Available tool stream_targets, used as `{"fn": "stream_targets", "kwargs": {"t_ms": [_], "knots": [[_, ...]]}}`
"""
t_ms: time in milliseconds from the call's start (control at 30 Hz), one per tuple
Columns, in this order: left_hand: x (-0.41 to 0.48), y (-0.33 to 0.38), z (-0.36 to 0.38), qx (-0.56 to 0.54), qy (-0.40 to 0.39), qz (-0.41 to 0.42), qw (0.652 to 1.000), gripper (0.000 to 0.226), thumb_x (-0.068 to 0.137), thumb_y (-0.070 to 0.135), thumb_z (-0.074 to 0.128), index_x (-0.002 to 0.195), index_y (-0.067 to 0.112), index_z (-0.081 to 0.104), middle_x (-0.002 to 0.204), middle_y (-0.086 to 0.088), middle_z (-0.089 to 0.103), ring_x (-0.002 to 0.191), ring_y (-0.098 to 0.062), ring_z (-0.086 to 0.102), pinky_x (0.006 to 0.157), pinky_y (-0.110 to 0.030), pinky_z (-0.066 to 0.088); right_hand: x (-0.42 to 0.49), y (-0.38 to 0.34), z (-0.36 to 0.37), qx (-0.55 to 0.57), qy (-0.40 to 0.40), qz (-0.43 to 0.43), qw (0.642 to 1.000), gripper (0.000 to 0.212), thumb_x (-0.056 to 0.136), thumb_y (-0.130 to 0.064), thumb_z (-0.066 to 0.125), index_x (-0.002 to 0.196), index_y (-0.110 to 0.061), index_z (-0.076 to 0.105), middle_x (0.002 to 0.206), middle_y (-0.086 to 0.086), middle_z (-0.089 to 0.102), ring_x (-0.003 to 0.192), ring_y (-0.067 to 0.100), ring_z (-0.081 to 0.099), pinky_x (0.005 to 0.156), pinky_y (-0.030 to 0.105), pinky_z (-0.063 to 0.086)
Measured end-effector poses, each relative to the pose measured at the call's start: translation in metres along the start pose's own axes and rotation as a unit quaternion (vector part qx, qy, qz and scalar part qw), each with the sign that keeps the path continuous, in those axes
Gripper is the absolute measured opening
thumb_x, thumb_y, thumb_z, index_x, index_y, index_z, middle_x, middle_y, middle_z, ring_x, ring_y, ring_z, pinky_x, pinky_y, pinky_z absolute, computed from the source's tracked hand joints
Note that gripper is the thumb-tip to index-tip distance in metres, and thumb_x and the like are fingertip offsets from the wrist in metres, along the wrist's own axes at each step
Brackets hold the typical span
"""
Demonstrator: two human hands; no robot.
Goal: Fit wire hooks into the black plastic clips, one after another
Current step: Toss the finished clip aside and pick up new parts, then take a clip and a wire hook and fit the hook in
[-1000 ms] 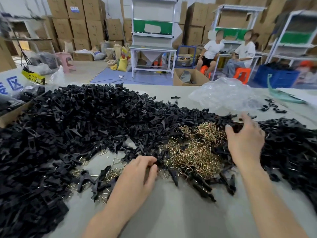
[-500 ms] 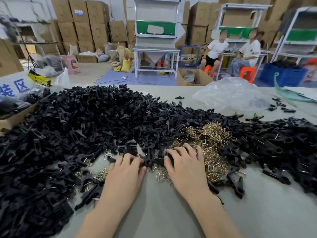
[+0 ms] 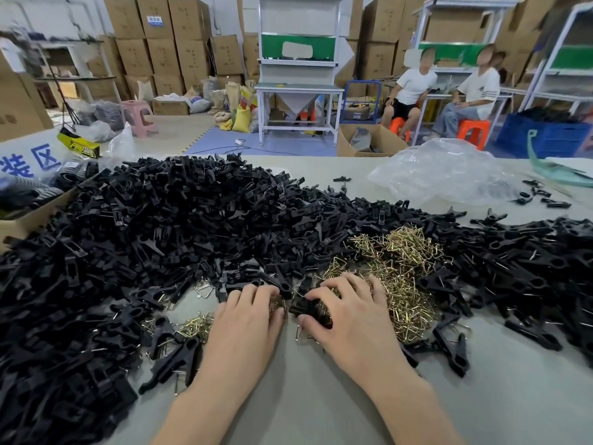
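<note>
Closer together now, both hands work the heap's (image 3: 179, 226) near edge. Far left, a sign (image 3: 32, 162) reads 装区. Left hand (image 3: 245, 319) curls, its hold unclear; right hand (image 3: 351, 313) pinches a black clip (image 3: 309, 308), light and stiff, by its sides. Wire hooks (image 3: 407, 252) beyond look springy, snagging; pinch one's closed end.

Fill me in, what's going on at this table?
A person is assembling clips by hand. The right hand grips one black clip at the near edge of the wire hooks pile; the left hand meets it from the left, fingers curled, but whether it holds a hook is hidden. A big heap of clips covers the table.
</note>
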State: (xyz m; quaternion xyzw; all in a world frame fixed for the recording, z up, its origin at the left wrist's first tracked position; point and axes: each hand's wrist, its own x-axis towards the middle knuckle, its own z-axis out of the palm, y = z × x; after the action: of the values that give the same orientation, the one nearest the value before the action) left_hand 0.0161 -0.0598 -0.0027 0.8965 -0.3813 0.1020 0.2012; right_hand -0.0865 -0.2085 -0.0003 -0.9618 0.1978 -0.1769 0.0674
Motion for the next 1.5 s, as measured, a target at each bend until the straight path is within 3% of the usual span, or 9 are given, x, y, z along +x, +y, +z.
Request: {"fn": "stream_targets", "kwargs": {"t_ms": [267, 467, 633, 833, 1000, 1233, 1333, 1400, 1500], "knots": [[-0.002, -0.002, -0.001, -0.03, -0.049, 0.062, 0.996, 0.031, 0.102, 0.048, 0.042, 0.125, 0.032, 0.056, 0.12, 0.015, 0.053, 0.115, -0.009, 0.045, 0.099, -0.022, 0.034, 0.0, -0.003, 0.002, -0.013, 0.087, 0.026, 0.996, 0.024, 0.098, -0.042, 0.054, 0.102, -0.027, 0.071, 0.106, -0.008, 0.068, 0.115, 0.021, 0.059, 0.116, 0.047, 0.033], [-0.002, -0.003, -0.002, -0.011, -0.031, 0.055, 0.998, 0.025, 0.104, 0.044, 0.036, 0.114, 0.032, 0.056, 0.111, 0.016, 0.05, 0.11, -0.007, 0.047, 0.094, -0.02, 0.035, 0.001, -0.006, -0.002, 0.042, 0.145, 0.025, 0.988, 0.027, 0.102, -0.034, 0.051, 0.109, -0.02, 0.072, 0.113, -0.004, 0.066, 0.113, 0.02, 0.059, 0.115, 0.05, 0.036], [-0.002, -0.007, -0.004, -0.021, -0.017, 0.041, 0.999, 0.021, 0.103, 0.04, 0.041, 0.11, 0.029, 0.057, 0.105, 0.015, 0.052, 0.102, -0.009, 0.05, 0.092, -0.022, 0.038, 0.003, -0.013, -0.011, 0.194, 0.202, 0.011, 0.96, 0.042, 0.109, -0.035, 0.032, 0.122, -0.015, 0.065, 0.104, -0.009, 0.059, 0.095, 0.01, 0.054, 0.089, 0.02, 0.042], [0.01, -0.02, -0.008, -0.032, 0.1, 0.005, 0.994, 0.018, 0.099, 0.024, 0.051, 0.113, 0.021, 0.063, 0.103, 0.005, 0.062, 0.091, -0.018, 0.056, 0.081, -0.034, 0.047, 0.005, -0.019, -0.014, 0.526, 0.105, 0.122, 0.835, 0.024, 0.105, -0.036, 0.045, 0.119, -0.026, 0.063, 0.092, -0.006, 0.067, 0.085, 0.005, 0.065, 0.08, 0.024, 0.054], [0.042, -0.043, -0.008, 0.059, -0.033, -0.083, 0.994, 0.044, 0.104, 0.031, 0.038, 0.147, 0.024, 0.044, 0.142, -0.002, 0.047, 0.129, -0.026, 0.039, 0.103, -0.039, 0.04, 0.008, -0.018, -0.015, 0.636, 0.101, 0.155, 0.749, 0.018, 0.104, -0.022, 0.052, 0.113, -0.021, 0.067, 0.096, -0.006, 0.072, 0.086, 0.011, 0.07, 0.078, 0.019, 0.056], [0.062, -0.051, -0.021, 0.0, -0.156, -0.079, 0.985, 0.033, 0.102, 0.045, 0.046, 0.129, 0.026, 0.049, 0.123, 0.003, 0.05, 0.119, -0.018, 0.046, 0.096, -0.033, 0.044, 0.014, -0.019, -0.012, 0.784, 0.033, 0.204, 0.586, 0.025, 0.106, -0.004, 0.045, 0.115, -0.012, 0.066, 0.09, 0.005, 0.072, 0.083, 0.022, 0.072, 0.071, 0.028, 0.059], [0.063, -0.055, -0.029, -0.067, -0.181, -0.083, 0.978, 0.016, 0.099, 0.042, 0.056, 0.106, 0.028, 0.052, 0.106, 0.007, 0.055, 0.097, -0.013, 0.054, 0.08, -0.028, 0.044, 0.013, -0.019, -0.013, 0.822, -0.018, 0.223, 0.523, 0.024, 0.105, 0.001, 0.043, 0.113, -0.003, 0.066, 0.09, 0.012, 0.074, 0.086, 0.024, 0.074, 0.072, 0.028, 0.061], [0.062, -0.056, -0.032, -0.073, -0.186, -0.072, 0.977, 0.011, 0.099, 0.039, 0.057, 0.096, 0.03, 0.052, 0.095, 0.006, 0.059, 0.082, -0.008, 0.053, 0.07, -0.026, 0.042, 0.012, -0.019, -0.014, 0.836, -0.04, 0.236, 0.494, 0.024, 0.104, 0.003, 0.044, 0.112, 0.001, 0.067, 0.091, 0.015, 0.074, 0.089, 0.025, 0.075, 0.075, 0.03, 0.062], [0.06, -0.056, -0.033, -0.08, -0.183, -0.072, 0.977, 0.02, 0.099, 0.039, 0.058, 0.114, 0.029, 0.051, 0.107, 0.006, 0.058, 0.097, -0.013, 0.053, 0.082, -0.028, 0.045, 0.012, -0.02, -0.015, 0.844, -0.047, 0.238, 0.479, 0.022, 0.103, 0.0, 0.047, 0.113, 0.003, 0.066, 0.093, 0.016, 0.073, 0.091, 0.025, 0.074, 0.084, 0.033, 0.062]]}}
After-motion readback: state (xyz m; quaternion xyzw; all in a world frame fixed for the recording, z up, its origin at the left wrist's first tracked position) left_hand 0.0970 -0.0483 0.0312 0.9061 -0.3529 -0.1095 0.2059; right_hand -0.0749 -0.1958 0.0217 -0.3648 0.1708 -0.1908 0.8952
